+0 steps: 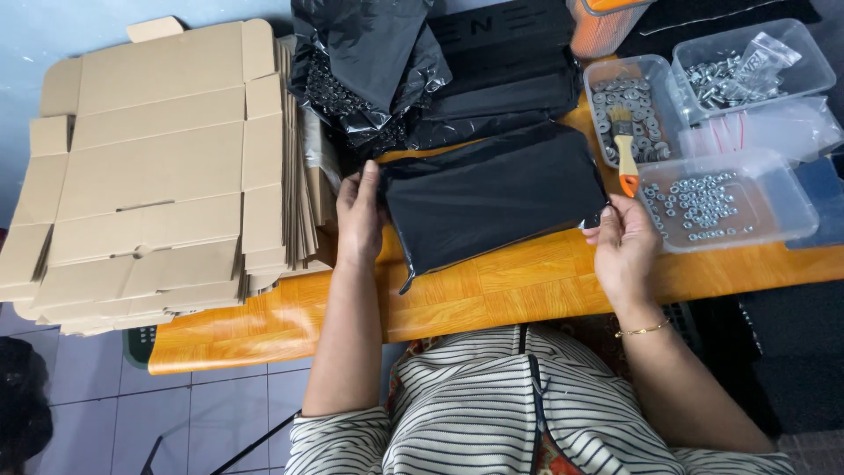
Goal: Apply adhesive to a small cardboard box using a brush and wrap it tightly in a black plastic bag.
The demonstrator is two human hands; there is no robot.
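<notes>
Gripping a black plastic pouch (492,198) at both ends: left hand (359,215) pinches its left edge, right hand (622,239) its right corner. Pouch lies flat on orange counter (492,290), flattened cardboard boxes (149,167) just beside.

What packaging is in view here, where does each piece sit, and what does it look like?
Flat black plastic pouch: table centre, held at both ends by the left hands and right hands.
Stack of flattened brown cardboard boxes: table's left end.
Crumpled black plastic bags: behind the pouch.
</notes>
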